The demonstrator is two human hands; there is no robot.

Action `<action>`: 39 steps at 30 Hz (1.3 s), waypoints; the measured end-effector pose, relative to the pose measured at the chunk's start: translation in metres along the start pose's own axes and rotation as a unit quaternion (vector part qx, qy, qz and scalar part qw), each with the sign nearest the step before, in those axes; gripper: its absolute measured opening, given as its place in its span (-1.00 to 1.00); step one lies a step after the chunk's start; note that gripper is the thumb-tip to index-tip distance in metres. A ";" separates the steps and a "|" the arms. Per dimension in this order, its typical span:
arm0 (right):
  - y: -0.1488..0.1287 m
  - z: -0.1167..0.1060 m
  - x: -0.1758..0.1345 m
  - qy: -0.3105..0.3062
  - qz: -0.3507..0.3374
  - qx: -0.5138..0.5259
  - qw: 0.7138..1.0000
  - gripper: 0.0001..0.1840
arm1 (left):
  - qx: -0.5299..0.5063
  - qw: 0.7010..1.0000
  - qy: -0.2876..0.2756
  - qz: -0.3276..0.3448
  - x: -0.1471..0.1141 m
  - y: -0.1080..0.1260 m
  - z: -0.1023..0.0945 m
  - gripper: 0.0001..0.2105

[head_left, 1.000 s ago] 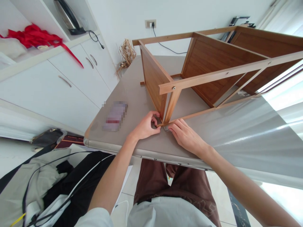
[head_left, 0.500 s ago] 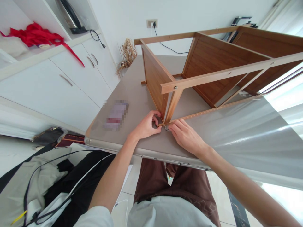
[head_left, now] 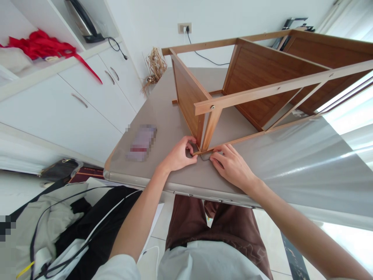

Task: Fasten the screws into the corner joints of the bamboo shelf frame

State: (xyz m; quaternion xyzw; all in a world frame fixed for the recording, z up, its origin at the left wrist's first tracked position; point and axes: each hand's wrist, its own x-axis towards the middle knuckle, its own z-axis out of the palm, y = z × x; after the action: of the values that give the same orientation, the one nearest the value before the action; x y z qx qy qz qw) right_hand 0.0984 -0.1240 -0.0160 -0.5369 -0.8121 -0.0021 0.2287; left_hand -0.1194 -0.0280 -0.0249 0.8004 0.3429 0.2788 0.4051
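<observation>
A brown wooden shelf rack [head_left: 237, 100] lies on its side on the table. At its near lower corner, my left hand [head_left: 181, 155] grips the end of the bottom rail, thumb in front and curled fingers behind. My right hand [head_left: 231, 165] is closed just right of that corner, pinching a thin bent metal hex key [head_left: 205, 158]. The key's short end points at the underside of the rail's corner; whether it sits in a bolt there is hidden. A metal bolt head [head_left: 212, 107] shows on the upper rail above.
The grey table [head_left: 163, 112] has a blurred pale object [head_left: 142, 142] on its left part. White cabinets [head_left: 67, 105] stand left, with a kettle [head_left: 83, 21] and red ribbon [head_left: 43, 44] above. Dried stalks [head_left: 155, 64] are behind the table. Clothes and cables [head_left: 72, 225] lie at lower left.
My right hand has shifted slightly right and its fingers have turned, so more of the hex key shows. My left hand keeps its grip on the rail end.
</observation>
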 end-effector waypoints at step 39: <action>-0.001 0.014 0.005 -0.003 -0.043 0.076 0.996 -0.79 | -0.006 1.000 0.005 0.007 0.000 -0.003 0.001 -0.53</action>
State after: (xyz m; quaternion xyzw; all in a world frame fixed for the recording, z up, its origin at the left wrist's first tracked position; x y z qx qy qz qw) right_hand 0.0904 -0.1163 -0.0263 -0.4823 -0.8332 0.0513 0.2656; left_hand -0.1199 -0.0270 -0.0277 0.7989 0.3377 0.2872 0.4065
